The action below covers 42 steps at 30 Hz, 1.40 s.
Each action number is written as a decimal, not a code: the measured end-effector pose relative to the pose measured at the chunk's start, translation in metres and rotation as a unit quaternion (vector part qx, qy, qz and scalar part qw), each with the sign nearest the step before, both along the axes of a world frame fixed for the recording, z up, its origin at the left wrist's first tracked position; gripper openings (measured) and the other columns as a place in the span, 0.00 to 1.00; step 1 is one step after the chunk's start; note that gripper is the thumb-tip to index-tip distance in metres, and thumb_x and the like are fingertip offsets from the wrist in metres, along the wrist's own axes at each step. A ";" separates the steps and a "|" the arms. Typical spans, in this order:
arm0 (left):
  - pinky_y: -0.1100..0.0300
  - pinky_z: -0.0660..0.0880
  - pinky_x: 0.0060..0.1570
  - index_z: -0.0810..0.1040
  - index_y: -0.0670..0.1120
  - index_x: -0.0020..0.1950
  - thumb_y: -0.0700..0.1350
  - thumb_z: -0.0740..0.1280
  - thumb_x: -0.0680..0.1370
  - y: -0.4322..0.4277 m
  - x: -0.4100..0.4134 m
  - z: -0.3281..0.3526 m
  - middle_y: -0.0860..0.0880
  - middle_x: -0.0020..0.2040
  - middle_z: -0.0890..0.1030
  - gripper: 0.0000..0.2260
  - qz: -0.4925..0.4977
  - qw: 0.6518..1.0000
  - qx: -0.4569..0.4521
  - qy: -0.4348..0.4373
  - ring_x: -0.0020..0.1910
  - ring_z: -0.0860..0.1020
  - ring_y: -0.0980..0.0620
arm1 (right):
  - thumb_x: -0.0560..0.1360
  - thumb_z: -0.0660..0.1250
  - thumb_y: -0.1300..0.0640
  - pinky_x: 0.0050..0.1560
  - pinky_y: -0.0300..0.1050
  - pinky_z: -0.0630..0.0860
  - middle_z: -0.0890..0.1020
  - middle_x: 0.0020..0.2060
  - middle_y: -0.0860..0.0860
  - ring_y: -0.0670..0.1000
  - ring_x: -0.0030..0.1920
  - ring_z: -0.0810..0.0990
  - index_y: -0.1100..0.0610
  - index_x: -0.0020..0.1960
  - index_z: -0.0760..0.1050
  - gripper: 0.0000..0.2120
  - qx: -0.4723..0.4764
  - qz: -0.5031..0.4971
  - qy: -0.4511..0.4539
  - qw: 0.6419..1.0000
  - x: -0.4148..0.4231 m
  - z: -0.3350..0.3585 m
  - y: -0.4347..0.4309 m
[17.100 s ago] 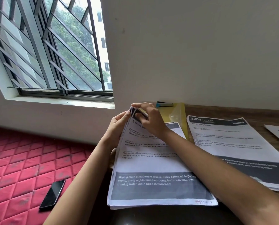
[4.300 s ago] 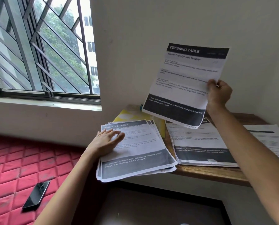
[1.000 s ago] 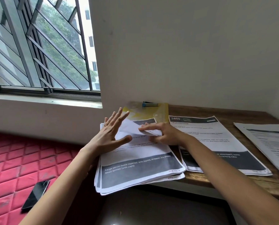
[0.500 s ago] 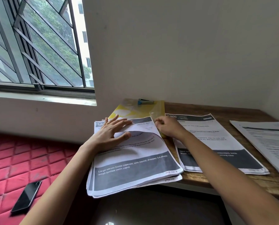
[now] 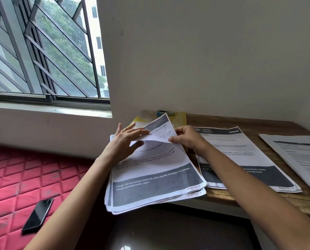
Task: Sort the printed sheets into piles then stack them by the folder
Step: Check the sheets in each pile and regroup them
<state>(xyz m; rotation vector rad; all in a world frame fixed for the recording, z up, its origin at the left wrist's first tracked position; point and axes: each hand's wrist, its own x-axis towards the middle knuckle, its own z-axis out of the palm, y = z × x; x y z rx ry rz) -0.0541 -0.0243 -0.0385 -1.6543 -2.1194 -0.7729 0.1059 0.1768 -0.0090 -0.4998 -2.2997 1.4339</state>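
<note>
Left pile [image 5: 150, 186] overhangs table's [image 5: 250, 197] front-left corner, upper sheets [image 5: 159, 130] lifted at far end; second pile [image 5: 240, 159] mid-table; third pile [image 5: 298, 156] at right edge; yellow folder [image 5: 179, 120] back-left.

From my remote station I am watching a wooden counter [image 5: 250, 121] running along the wall, carrying a yellow folder [image 5: 179, 120] at its back left corner. Three piles of printed sheets are lying on it. The left pile [image 5: 150, 186] is overlapping the folder and overhanging the front edge, the middle pile [image 5: 250, 170] is sitting just beside it, and the right pile [image 5: 298, 156] is lying apart. Lower left, a dark phone [image 5: 38, 214] is lying on a red quilted mattress [image 5: 15, 177].
</note>
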 end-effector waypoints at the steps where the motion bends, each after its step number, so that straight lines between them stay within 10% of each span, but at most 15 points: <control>1: 0.36 0.49 0.72 0.75 0.55 0.67 0.50 0.62 0.79 0.000 0.000 0.002 0.56 0.66 0.76 0.16 0.005 1.000 0.014 0.011 0.74 0.64 0.48 | 0.70 0.73 0.65 0.50 0.48 0.79 0.83 0.51 0.56 0.53 0.47 0.83 0.63 0.55 0.79 0.14 -0.003 -0.008 0.010 1.000 -0.001 0.000 0.000; 23: 0.37 0.50 0.71 0.80 0.45 0.52 0.40 0.60 0.81 0.029 -0.012 0.113 0.49 0.40 0.80 0.08 0.061 0.996 -0.024 0.068 0.44 0.80 0.44 | 0.72 0.72 0.62 0.45 0.43 0.78 0.83 0.48 0.54 0.53 0.45 0.83 0.62 0.53 0.79 0.10 0.058 -0.142 0.097 0.983 0.017 0.054 0.028; 42: 0.36 0.44 0.72 0.75 0.50 0.66 0.44 0.57 0.83 0.086 -0.013 0.099 0.47 0.61 0.79 0.14 0.117 0.964 -0.215 0.102 0.65 0.74 0.47 | 0.73 0.67 0.60 0.37 0.41 0.79 0.82 0.38 0.51 0.51 0.39 0.81 0.58 0.42 0.79 0.03 0.120 -0.355 0.339 0.863 0.048 0.087 0.079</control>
